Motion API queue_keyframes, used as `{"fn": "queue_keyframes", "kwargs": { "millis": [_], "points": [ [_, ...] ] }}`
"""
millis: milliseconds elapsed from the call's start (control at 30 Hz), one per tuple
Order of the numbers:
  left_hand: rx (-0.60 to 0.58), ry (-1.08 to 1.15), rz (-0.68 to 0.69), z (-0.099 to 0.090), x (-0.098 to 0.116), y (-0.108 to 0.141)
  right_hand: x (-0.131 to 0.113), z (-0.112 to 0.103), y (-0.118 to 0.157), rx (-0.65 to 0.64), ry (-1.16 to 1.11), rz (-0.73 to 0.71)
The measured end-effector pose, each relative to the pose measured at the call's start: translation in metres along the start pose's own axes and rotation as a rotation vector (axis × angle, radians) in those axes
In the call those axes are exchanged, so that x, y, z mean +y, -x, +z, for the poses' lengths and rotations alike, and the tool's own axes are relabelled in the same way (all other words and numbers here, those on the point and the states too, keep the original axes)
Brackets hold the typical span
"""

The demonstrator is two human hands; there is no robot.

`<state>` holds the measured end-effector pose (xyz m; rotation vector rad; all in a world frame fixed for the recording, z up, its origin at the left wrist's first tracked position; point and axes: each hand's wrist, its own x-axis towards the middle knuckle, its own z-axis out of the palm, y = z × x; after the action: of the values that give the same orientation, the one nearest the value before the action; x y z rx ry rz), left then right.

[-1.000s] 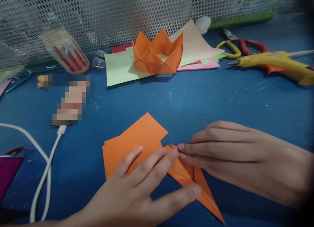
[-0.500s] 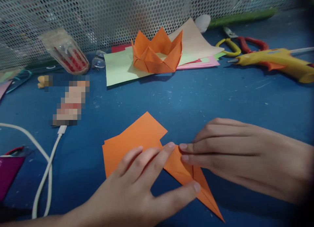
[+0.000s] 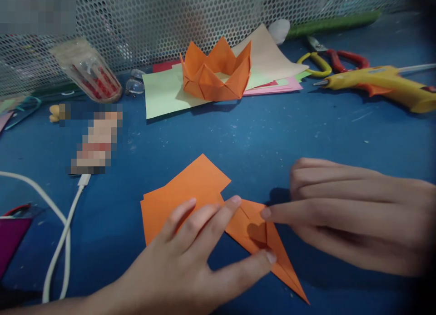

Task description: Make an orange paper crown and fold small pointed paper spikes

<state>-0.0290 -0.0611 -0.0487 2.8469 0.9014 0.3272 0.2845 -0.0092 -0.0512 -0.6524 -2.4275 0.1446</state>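
A folded orange paper piece (image 3: 250, 219) with a long point towards my body lies on the blue table. My left hand (image 3: 194, 260) is spread over it, with index fingertip on its upper part and thumb on its lower edge. My left hand's other fingers rest on flat orange paper sheets (image 3: 190, 183) beside it. My right hand (image 3: 344, 210) is at the folded piece's right side. Its index finger is stretched out and the tip touches the paper's upper right corner, while the fingers behind are curled back. Nothing is held in it.
An orange paper crown (image 3: 218, 81) stands on coloured sheets (image 3: 161, 99) at the back. A yellow glue gun (image 3: 381, 83) and red-handled pliers (image 3: 350, 60) lie back right. A pixelated object (image 3: 98, 142) with a white cable (image 3: 56, 247) and a clear bag (image 3: 93, 74) are left.
My right hand has drawn back to the right, its fingers going from stretched together to only the index touching the paper. My left hand stays in place on the paper.
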Motion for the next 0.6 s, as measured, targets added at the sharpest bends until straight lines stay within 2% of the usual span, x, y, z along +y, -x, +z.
{"fn": "queue_keyframes", "kwargs": {
  "millis": [67, 167, 300, 433, 600],
  "points": [
    [0.005, -0.002, -0.007, 0.002, 0.0, 0.0, 0.002, 0.0, -0.008, -0.003, -0.062, 0.001],
    [-0.014, -0.008, -0.002, 0.002, 0.0, 0.0, 0.007, 0.002, -0.015, -0.082, -0.124, -0.009],
    [-0.027, -0.005, 0.026, 0.0, -0.004, -0.001, 0.003, 0.006, -0.007, -0.102, -0.061, -0.07],
    [-0.008, -0.02, 0.031, 0.004, -0.006, -0.001, -0.006, 0.007, 0.003, -0.101, 0.021, -0.054],
    [0.026, -0.053, 0.054, 0.008, -0.008, -0.001, -0.006, 0.003, -0.003, -0.144, 0.04, -0.113]
  ]
}}
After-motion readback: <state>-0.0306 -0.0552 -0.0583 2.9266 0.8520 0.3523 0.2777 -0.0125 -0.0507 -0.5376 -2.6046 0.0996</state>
